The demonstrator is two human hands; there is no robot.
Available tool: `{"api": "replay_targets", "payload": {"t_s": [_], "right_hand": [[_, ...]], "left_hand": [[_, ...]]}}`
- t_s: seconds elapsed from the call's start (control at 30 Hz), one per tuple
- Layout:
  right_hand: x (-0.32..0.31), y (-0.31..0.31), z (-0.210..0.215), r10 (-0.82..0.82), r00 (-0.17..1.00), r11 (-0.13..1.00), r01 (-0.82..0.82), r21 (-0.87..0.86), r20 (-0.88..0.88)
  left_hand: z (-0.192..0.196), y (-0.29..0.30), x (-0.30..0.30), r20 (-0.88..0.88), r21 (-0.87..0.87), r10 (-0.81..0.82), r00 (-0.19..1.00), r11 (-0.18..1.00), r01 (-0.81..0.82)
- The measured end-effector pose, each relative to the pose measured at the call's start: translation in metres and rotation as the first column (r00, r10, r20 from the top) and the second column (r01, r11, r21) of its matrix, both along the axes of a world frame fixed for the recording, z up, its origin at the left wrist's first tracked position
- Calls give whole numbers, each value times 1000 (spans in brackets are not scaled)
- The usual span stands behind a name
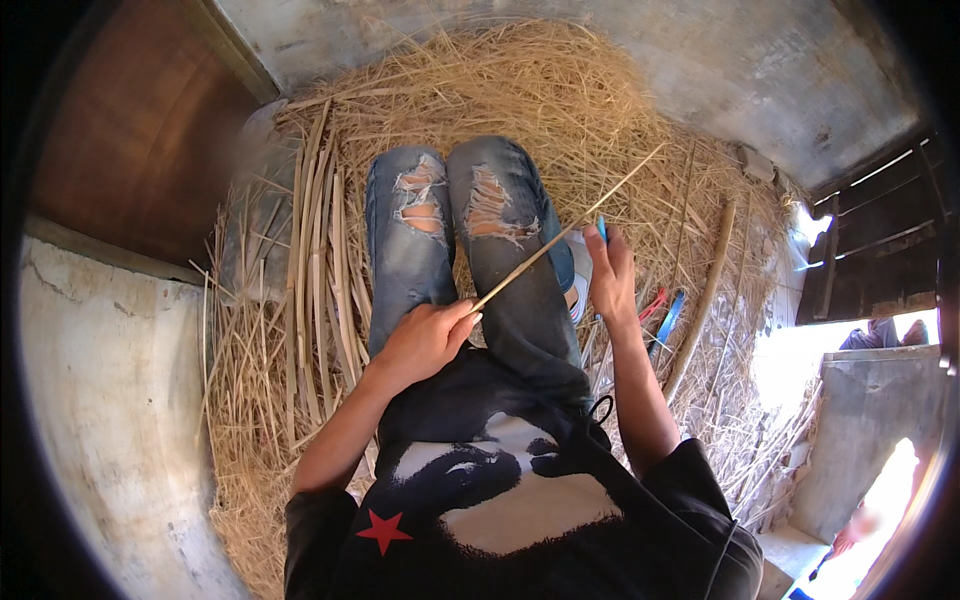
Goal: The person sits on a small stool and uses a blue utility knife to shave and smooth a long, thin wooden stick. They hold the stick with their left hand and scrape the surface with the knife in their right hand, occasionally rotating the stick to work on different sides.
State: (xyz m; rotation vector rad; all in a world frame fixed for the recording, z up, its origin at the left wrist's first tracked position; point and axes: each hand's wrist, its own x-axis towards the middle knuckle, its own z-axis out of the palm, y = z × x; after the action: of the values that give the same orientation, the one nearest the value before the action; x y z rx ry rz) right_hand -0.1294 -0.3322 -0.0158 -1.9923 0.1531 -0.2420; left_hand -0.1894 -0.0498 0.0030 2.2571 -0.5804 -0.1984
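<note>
My left hand [430, 335] is closed around the lower end of a thin, pale stick [530, 262], above my thighs. The stick slants up and to the right, its narrow tip over the straw. My right hand [613, 275], to the right of my knee, is closed around a slim blue object [601, 228]. Only a little of that object shows at the fingertips, so its kind is unclear. The stick passes just beyond the blue end; whether they touch cannot be made out.
Loose straw [530, 90] covers the ground around my legs. Long split strips [318, 260] lie to my left. On the right are a thick wooden pole [705, 300], a blue tool [668, 318] and a red-handled one [652, 303]. Walls [100, 370] stand close by. Part of another person [880, 335] shows at far right.
</note>
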Motion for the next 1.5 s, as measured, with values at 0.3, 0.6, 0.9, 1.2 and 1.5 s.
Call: {"api": "replay_targets", "payload": {"t_s": [0.3,0.6,0.9,1.2,1.5], "right_hand": [[-36,28,10,320,947,826,-288,-484,-18],[1,0,-23,392,830,642,63,-764,397],[4,-11,-25,558,648,326,404,-855,519],[-3,1,-30,617,602,382,333,-862,506],[-6,-2,-12,441,895,522,-190,-831,72]], "left_hand": [[-6,-2,5,-75,70,22,997,997,-17],[0,-4,5,-11,33,19,1000,999,-19],[4,8,0,-53,31,-3,999,999,5],[-6,32,-13,-24,70,-2,1000,998,4],[19,51,-22,-23,243,19,1000,970,-12]]}}
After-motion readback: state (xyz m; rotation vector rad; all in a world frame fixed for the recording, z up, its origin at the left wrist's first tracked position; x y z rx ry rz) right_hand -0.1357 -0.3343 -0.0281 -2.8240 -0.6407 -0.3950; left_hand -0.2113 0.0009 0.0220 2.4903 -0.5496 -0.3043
